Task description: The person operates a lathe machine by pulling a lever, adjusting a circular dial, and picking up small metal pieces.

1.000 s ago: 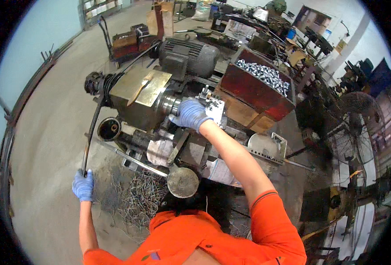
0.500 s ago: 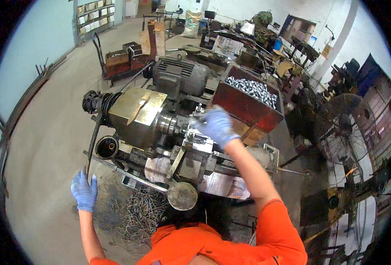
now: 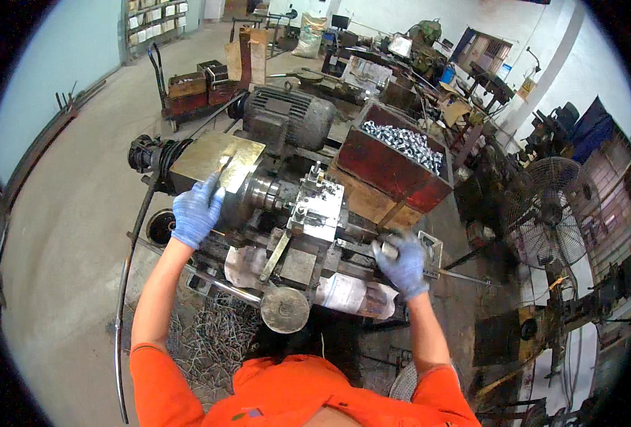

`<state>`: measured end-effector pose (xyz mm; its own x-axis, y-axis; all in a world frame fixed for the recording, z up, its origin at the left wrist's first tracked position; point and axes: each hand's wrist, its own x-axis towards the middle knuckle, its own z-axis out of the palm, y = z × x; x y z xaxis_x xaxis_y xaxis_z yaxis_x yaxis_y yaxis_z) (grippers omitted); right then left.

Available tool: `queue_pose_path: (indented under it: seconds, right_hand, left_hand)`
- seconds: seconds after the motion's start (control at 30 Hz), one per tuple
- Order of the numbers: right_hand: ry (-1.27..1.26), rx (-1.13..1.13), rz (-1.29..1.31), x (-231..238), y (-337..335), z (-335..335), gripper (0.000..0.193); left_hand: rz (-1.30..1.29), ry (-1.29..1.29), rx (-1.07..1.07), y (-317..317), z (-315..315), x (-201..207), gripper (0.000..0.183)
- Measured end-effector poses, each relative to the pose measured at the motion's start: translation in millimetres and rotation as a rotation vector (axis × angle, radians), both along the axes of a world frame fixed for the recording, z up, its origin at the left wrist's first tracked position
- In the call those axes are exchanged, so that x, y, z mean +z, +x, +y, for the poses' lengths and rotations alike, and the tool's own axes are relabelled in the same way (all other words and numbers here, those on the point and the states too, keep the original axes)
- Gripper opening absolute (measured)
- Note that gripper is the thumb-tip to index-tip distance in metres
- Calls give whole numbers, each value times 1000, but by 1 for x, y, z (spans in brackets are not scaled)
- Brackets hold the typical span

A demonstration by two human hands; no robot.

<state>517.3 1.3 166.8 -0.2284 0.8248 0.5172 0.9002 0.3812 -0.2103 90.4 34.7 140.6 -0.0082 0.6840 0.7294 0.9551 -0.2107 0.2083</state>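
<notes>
My left hand, in a blue glove, reaches over the lathe's headstock with its fingers stretched out. Their tips meet a small brush on the brass-coloured top plate; the hand hides most of its handle. My gloved right hand is blurred at the right end of the machine. Its fingers curl around a small pale thing whose kind I cannot make out. Between the hands are the chuck and the bright metal tool slide. A long dark bar slants down beside my left arm.
Behind the slide stands a red metal bin of shiny small metal parts. A motor sits beyond the headstock. Metal shavings lie on the floor near me, and a large fan stands at right.
My left hand has left the long bar and moved up to the brush; the bar now hangs lower. My right hand has moved from the slide toward me and rightward.
</notes>
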Motion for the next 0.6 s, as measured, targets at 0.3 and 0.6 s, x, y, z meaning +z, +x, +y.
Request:
queue_pose_path:
  seconds: [0.3, 0.6]
  right_hand:
    - [-248, -195, 256, -71, 54, -71, 31]
    - [-200, -52, 271, -70, 37, -88, 15]
  left_hand:
    - [-271, 66, -131, 33, -18, 7, 24]
    - [-221, -214, -234, 114, -3, -19, 21]
